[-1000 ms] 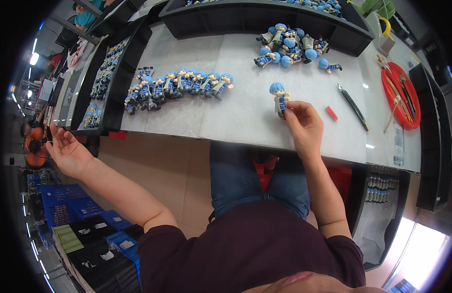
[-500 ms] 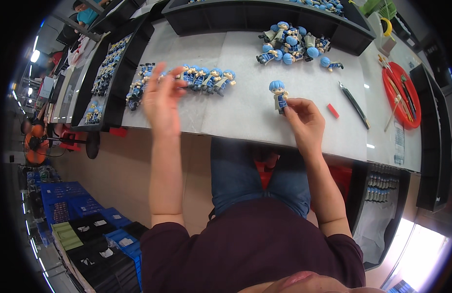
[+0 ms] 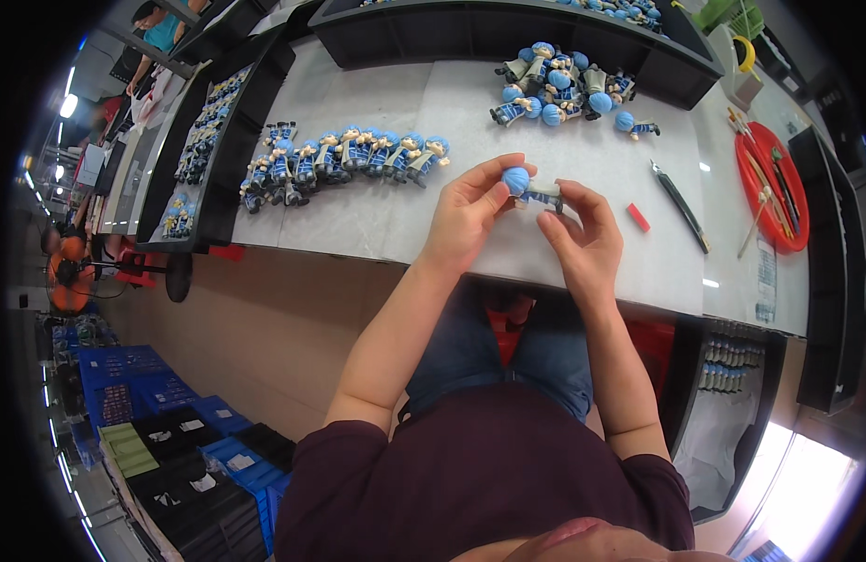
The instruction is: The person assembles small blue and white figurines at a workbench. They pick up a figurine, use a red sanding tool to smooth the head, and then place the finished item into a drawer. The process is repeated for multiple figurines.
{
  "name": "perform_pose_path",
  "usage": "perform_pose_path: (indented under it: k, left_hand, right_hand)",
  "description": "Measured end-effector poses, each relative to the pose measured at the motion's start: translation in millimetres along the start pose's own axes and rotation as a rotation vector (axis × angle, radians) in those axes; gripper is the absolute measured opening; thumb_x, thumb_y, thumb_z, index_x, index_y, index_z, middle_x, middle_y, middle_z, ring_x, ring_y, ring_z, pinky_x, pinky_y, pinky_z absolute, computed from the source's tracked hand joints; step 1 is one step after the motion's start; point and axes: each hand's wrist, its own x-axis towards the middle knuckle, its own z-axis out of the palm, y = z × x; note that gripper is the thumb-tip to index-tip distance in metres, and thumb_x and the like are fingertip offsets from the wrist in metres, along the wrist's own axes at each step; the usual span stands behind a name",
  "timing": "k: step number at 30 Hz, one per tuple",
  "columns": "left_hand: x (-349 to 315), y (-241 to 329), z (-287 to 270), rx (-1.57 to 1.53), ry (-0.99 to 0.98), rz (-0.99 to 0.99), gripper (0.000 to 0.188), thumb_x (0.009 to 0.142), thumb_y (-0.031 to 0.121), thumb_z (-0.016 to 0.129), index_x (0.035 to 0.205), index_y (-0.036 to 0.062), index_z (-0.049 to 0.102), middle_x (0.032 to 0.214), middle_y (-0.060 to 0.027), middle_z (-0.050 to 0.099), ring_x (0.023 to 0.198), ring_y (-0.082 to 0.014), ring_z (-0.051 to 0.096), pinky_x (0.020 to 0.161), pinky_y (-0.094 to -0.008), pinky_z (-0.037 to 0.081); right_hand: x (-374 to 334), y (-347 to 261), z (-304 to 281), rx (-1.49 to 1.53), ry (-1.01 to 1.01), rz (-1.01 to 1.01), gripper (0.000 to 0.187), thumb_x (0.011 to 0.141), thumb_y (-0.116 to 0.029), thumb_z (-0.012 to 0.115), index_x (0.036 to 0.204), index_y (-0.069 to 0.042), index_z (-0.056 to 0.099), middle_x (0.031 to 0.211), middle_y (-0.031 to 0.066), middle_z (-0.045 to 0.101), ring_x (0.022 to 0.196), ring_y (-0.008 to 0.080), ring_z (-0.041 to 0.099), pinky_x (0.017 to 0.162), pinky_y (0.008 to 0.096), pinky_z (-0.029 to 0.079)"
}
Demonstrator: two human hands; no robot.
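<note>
Between my two hands, above the table's near edge, a small blue-haired figurine is held lying sideways, its head to the left and its feet to the right. My left hand pinches the blue head between thumb and fingers. At the other end, my right hand is closed with thumb and forefinger on the legs. Left of my hands stretches a row of matching figurines. Beyond my hands lies a loose heap of more figurines, with a single figurine just right of it.
A craft knife and a small red block lie to the right, near a red oval tray of tools. Black bins line the far side; another black tray with figurines stands left. A co-worker is far left.
My left hand has come right from over the row to grip the figurine's head. The figurine has turned from upright to lying sideways, with its legs still in my right hand.
</note>
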Motion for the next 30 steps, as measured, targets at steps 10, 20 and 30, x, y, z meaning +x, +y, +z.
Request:
perform_pose_path:
  k: [10, 20, 30]
  left_hand:
    - [-3.5, -1.1, 4.4, -0.026, 0.007, 0.039, 0.042, 0.086, -0.005, 0.042, 0.127, 0.0016, 0.04, 0.122, -0.0164, 0.05, 0.113, -0.0254, 0.049, 0.097, -0.0358, 0.038]
    - [-3.8, -4.8, -0.3, -0.033, 0.004, 0.072, 0.04, 0.085, -0.006, 0.043, 0.125, 0.0003, 0.043, 0.116, -0.0153, 0.053, 0.11, -0.024, 0.051, 0.097, -0.0347, 0.039]
    - [-4.4, -5.0, 8.1, 0.148, 0.069, 0.118, 0.038, 0.081, -0.009, 0.049, 0.119, -0.0027, 0.048, 0.114, -0.0144, 0.055, 0.103, -0.0207, 0.054, 0.089, -0.03, 0.042]
  right_hand:
    - [-0.5, 6.0, -3.7, 0.012, -0.013, 0.021, 0.04, 0.073, 0.008, 0.063, 0.109, 0.0, 0.048, 0.111, 0.0074, 0.049, 0.105, 0.0153, 0.049, 0.087, 0.0295, 0.046]
    - [-0.1, 6.9, -2.0, -0.035, -0.044, -0.036, 0.036, 0.068, 0.013, 0.062, 0.1, -0.001, 0.051, 0.105, 0.0064, 0.046, 0.1, 0.0148, 0.051, 0.085, 0.029, 0.048]
    - [-2.1, -1.6, -4.5, -0.118, -0.028, -0.04, 0.031, 0.069, 0.0, 0.066, 0.098, -0.003, 0.055, 0.108, 0.0076, 0.049, 0.096, 0.0156, 0.053, 0.075, 0.0295, 0.049]
